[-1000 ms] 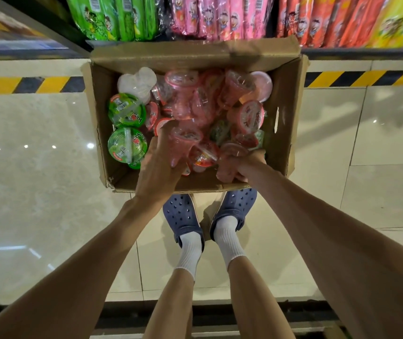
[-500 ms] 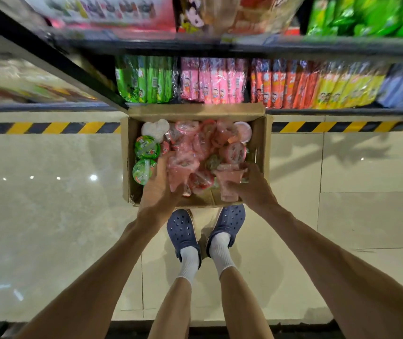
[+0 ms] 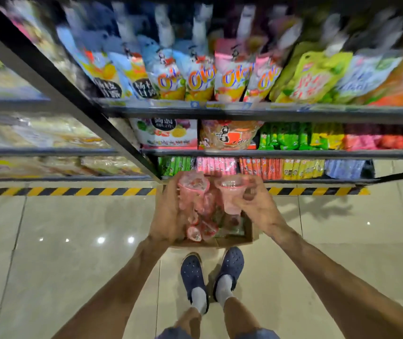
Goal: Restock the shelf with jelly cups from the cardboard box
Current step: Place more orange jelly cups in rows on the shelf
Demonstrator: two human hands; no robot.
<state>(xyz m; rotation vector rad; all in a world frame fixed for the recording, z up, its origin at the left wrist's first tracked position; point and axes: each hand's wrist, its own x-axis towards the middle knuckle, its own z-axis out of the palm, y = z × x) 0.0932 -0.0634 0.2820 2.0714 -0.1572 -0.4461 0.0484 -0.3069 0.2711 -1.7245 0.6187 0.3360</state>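
Right hand (image 3: 256, 204) has its grip clamped on one pink jelly cup (image 3: 231, 195), fingers curled round the tapered body, lid facing up toward the camera. The left hand (image 3: 168, 216) is wrapped round a second pink cup (image 3: 192, 192), thumb side hidden; that cup looks tilted, and whether more cups are bunched under the palm I cannot tell. Both cups hang above the open cardboard box (image 3: 248, 234), which sits on the floor (image 3: 73, 241) just in front of the blue clogs (image 3: 193, 271) and is full of loose pink cups (image 3: 203, 226).

Risks now. The cups look smooth and narrow toward the base, so a cup could slide out of either grip as the arms rise; the left one, tilted and held more by the palm, seems the likelier to go. A drop over the box means a soft landing; a drop further out means hard tile and possibly a split seal.

Beyond the hands, the shelf (image 3: 269, 152) tiers are packed with pouches (image 3: 232, 79) and snack packs (image 3: 281, 137), and I see no obvious gap, though the picture is blurred up there. Pushing cups into a crowded row could knock packets forward. The black upright (image 3: 73, 94) runs close on the left, so that elbow could clip it. And the box lies right at the toes, an easy thing to kick when stepping in.
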